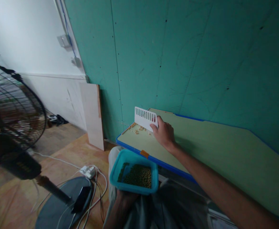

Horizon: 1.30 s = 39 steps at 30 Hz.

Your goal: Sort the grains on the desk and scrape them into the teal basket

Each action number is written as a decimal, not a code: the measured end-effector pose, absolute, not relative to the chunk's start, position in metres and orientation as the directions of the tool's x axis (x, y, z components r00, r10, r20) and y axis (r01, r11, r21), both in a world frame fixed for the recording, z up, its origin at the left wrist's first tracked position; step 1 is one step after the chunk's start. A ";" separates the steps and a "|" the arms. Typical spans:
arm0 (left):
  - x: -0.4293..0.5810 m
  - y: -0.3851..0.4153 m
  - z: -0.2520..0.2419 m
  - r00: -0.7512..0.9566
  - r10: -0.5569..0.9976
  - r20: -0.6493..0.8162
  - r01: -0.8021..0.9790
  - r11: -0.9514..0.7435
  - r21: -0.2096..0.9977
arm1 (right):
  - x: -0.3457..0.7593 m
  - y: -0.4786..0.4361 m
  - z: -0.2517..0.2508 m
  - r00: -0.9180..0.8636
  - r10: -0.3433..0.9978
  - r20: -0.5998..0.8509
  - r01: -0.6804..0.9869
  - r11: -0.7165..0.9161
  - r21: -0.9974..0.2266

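My right hand (163, 132) is closed on the near end of a white plastic slotted panel (144, 120), which stands on its long edge on the table. Small tan beans or grains (136, 131) lie scattered beside the panel, near the table's left corner. Below the table edge, a turquoise plastic tub (114, 171) is held up from beneath by my left hand (127, 195), whose fingers are mostly hidden under it. Inside the tub are green grains (136, 175) and tan ones (146, 175), which look like dried beans.
The pale table (215, 149) has a blue edge and stands against a green wall (144, 57). A pedestal fan (22, 162) stands at left, with cables and a power strip (88, 171) on the floor. A white board (93, 117) leans against the wall.
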<state>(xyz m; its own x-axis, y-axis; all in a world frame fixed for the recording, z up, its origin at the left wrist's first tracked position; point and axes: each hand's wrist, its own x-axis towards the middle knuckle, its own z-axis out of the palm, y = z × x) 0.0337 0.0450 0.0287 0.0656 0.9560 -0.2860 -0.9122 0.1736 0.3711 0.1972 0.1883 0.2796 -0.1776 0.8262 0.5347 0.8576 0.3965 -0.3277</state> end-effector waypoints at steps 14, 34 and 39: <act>0.037 0.047 0.042 0.055 0.931 -0.362 -0.952 0.159 0.262 | 0.197 0.189 0.277 -0.236 0.794 0.560 0.788 0.494 -0.368; 0.038 0.045 0.042 0.066 0.934 -0.350 -0.939 0.178 0.296 | 0.196 0.187 0.278 -0.235 0.798 0.555 0.807 0.479 -0.346; 0.036 0.045 0.038 0.096 0.935 -0.341 -0.942 0.196 0.271 | 0.196 0.189 0.274 -0.241 0.773 0.586 0.772 0.519 -0.367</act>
<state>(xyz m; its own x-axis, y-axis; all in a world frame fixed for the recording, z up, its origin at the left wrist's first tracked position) 0.0356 0.0449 0.0384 0.0965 0.9350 -0.3412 -0.9422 0.1963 0.2714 0.1964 0.1886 0.2744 -0.2410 0.7735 0.5862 0.7724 0.5186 -0.3667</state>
